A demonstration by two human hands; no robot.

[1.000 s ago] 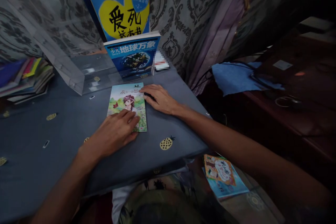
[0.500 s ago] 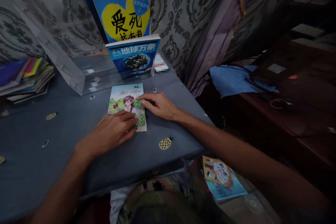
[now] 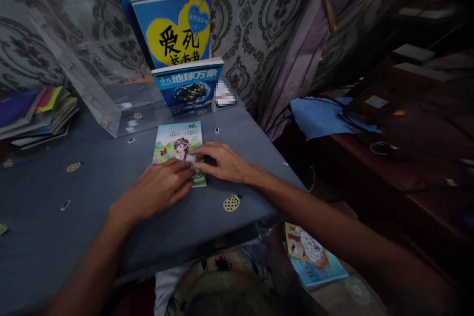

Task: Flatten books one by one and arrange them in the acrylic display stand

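A small paperback book (image 3: 177, 131) with a drawn figure and a red butterfly on its cover lies closed on the dark blue tablecloth (image 3: 155, 227). Flat across its lower left part rests my left hand (image 3: 165, 181), fingers stretched out and covering that corner. My right hand (image 3: 222, 162) touches the cover from the right, its index finger extended and its thumb a little apart. Neither hand grips the book. Part of the cover's lower half is hidden under my fingers.
Behind the book, a clear acrylic rack (image 3: 111, 121) holds upright books, the front one a blue book with a globe (image 3: 190, 91). Stacked books (image 3: 40, 113) lie at the left. Below the table's right edge is another book (image 3: 314, 256). A blue cloth (image 3: 322, 116) lies farther right.
My right hand has slid down the cover, from beside the drawn face toward the book's lower half. My left hand stays in place on the book. The camera view has tilted slightly.
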